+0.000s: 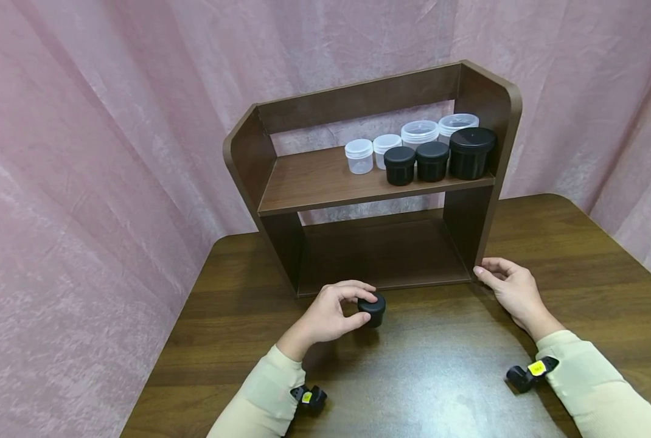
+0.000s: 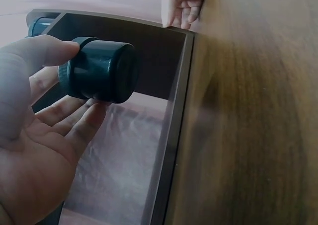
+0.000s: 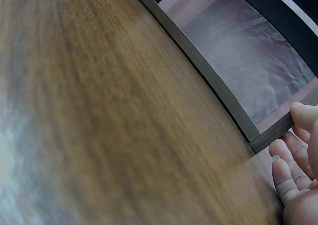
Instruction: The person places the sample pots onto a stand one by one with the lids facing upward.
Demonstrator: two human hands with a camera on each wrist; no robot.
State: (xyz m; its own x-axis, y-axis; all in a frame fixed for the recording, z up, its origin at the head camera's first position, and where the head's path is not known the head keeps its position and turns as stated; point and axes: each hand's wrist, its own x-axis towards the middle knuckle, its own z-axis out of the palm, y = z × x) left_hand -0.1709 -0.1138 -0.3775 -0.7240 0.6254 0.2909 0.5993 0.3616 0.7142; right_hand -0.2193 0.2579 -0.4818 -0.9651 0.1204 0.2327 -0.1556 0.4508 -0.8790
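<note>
My left hand (image 1: 333, 311) pinches a small black lidded jar (image 1: 376, 309) between thumb and fingers, in front of the shelf's lower board. In the left wrist view the jar (image 2: 107, 71) lies sideways across the picture, thumb on its ribbed lid. My right hand (image 1: 514, 293) is at the lower right corner of a brown two-tier shelf (image 1: 380, 287). In the right wrist view its thumb lies on the side panel's edge (image 3: 278, 130), with the other fingers curled along the outer side.
On the shelf's upper board (image 1: 309, 179) stand several clear jars (image 1: 359, 157) behind two small black jars (image 1: 400, 166) and one large black jar (image 1: 470, 155), towards the right. The shelf stands on a wooden table (image 1: 429, 365), backed by a pink curtain (image 1: 112, 121).
</note>
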